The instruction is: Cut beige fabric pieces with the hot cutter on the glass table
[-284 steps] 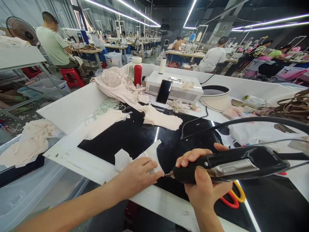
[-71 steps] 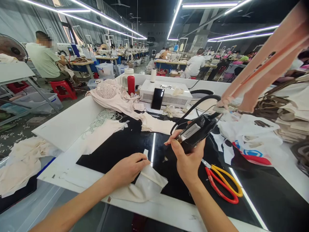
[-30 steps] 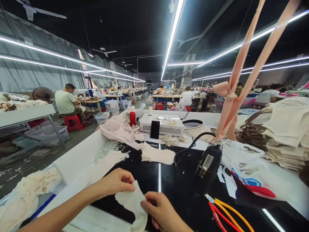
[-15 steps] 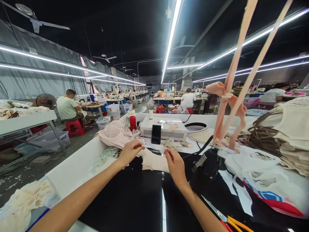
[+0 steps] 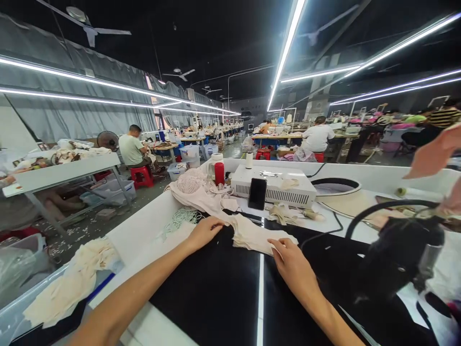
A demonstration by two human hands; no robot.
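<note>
ok so the stack of thin pale-beige cut fabric pieces [image 5: 252,233] is on the glossy black flat mat [image 5: 216,288], long axis going L to R, R end slightly closer to the person. It's just right of the fingertips of the left hand [image 5: 207,233] and right past the fingertips of the right hand [image 5: 295,266]. Right's the nearer one tbh: fingertips on the front edge, fingers half curled, can't tell if there's a ply pinched. Left fingers are bunched by the L end, can't tell if they've got anything either.

Containers: clear plastic tub [image 5: 10,315] lower L w/ crumpled cream fabric [image 5: 72,283] heaped in or across it, unclear which. Another clear plastic bin [image 5: 126,192], back L, contents too small to ID.
</note>
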